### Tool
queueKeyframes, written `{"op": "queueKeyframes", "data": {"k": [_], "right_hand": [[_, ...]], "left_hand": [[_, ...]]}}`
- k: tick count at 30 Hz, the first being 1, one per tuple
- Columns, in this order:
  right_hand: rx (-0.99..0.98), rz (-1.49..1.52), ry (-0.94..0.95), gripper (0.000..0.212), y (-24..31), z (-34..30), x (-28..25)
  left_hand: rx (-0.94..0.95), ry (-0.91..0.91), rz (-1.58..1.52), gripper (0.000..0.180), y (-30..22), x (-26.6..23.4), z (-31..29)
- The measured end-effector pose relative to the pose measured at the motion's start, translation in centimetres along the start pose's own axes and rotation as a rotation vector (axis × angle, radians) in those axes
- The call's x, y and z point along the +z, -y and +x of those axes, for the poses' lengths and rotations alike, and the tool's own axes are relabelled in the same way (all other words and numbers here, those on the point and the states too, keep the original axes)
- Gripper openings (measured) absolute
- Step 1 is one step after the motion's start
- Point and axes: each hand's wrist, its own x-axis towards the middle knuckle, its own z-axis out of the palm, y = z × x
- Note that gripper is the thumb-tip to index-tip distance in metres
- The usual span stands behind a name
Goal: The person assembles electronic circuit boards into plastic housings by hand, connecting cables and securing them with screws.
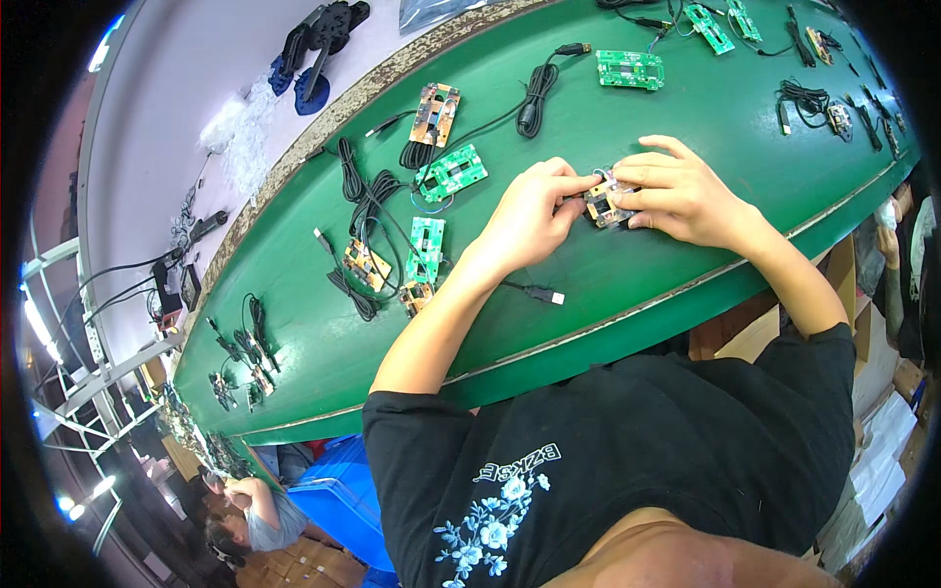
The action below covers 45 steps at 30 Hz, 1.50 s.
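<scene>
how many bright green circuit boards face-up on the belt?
5 clear: two left of the left hand, one above the right hand, two at the top edge. Far ends too small to tell.

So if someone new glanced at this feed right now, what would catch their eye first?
Probably the two hands meeting mid-belt: the left hand and right hand both pinch a small circuit board. Next, the long green conveyor belt itself, strewn with green circuit boards and coiled black cables to the left and along the far edge.
</scene>
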Motion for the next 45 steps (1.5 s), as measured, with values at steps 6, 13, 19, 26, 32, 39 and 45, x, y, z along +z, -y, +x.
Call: {"op": "queueKeyframes", "data": {"k": [6,13,19,26,32,39,45], "right_hand": [[0.019,-0.087,0.029,0.038,0.4,-0.1,0.3],[0.101,-0.208,0.034,0.033,1.8,-0.4,0.9],[0.163,-0.047,0.085,0.035,1.8,-0.7,0.1],[0.261,-0.238,0.097,0.040,1.7,-2.2,-0.1],[0.390,-0.161,-0.010,0.039,2.3,-1.3,0.2],[0.339,-0.073,-0.055,0.041,2.0,-1.9,0.3],[0.233,-0.087,-0.115,0.049,1.9,-2.0,0.4]], "left_hand": [[-0.073,0.042,-0.044,0.037,-0.6,-0.6,0.3],[0.065,0.016,-0.007,0.044,-1.2,-1.1,-0.4],[0.051,-0.037,0.436,0.040,-4.2,0.7,-0.2],[0.041,-0.065,0.434,0.035,-4.2,1.3,-0.2],[0.018,-0.024,0.418,0.038,-4.5,1.1,0.2],[0.023,-0.052,0.447,0.040,-4.5,1.3,-0.2],[-0.009,-0.158,0.372,0.041,-4.3,2.3,-1.2]]}}
